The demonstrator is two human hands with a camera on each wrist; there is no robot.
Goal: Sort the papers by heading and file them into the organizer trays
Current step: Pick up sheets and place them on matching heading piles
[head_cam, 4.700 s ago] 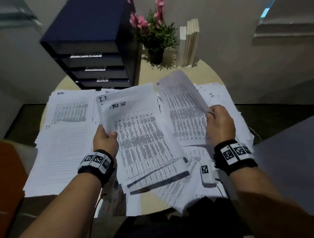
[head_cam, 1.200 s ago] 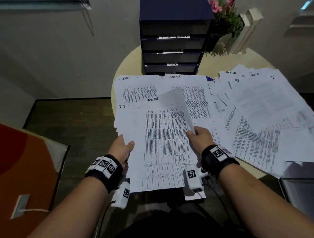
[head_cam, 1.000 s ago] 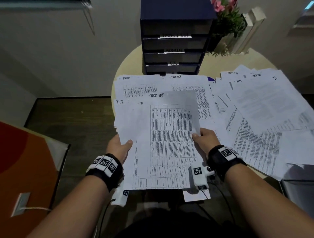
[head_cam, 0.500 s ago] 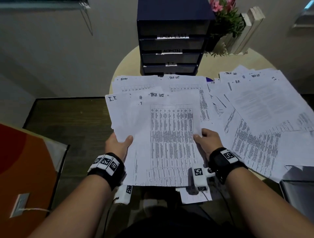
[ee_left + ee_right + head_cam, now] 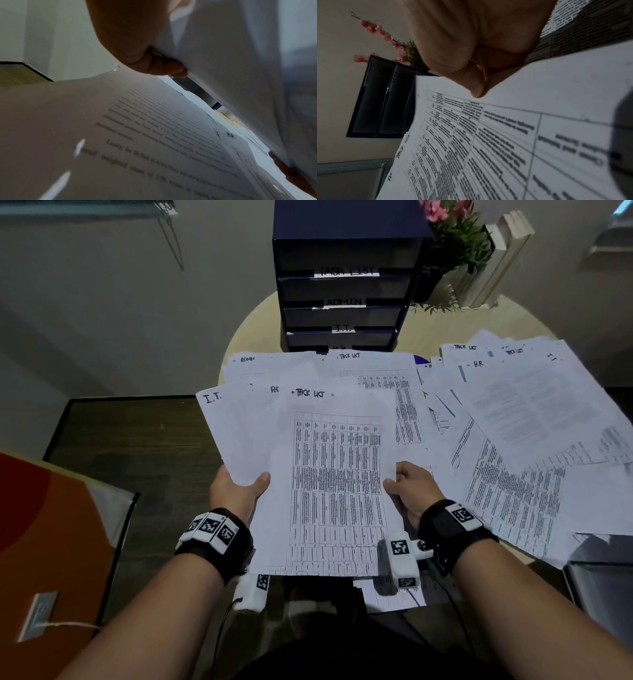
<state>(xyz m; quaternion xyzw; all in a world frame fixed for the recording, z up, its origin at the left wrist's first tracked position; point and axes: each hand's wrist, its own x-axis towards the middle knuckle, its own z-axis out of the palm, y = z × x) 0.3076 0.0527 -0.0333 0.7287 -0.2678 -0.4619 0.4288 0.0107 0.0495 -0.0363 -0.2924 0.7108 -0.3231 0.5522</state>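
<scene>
Papers [image 5: 329, 474] now fanned wider, I.T. heading exposed left.

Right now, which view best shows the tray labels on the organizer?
Head view: the organizer faces the camera, its tray labels reading TASK LIST, ADMIN, I.T. The right wrist view shows it sideways, labels illegible. The left wrist view shows only papers.

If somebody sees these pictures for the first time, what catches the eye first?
First, the fanned stack of papers, topped by a table headed "TASK LIST", gripped by the left hand and right hand. Behind it stands the dark organizer with labelled trays, and loose sheets cover the round table.
</scene>
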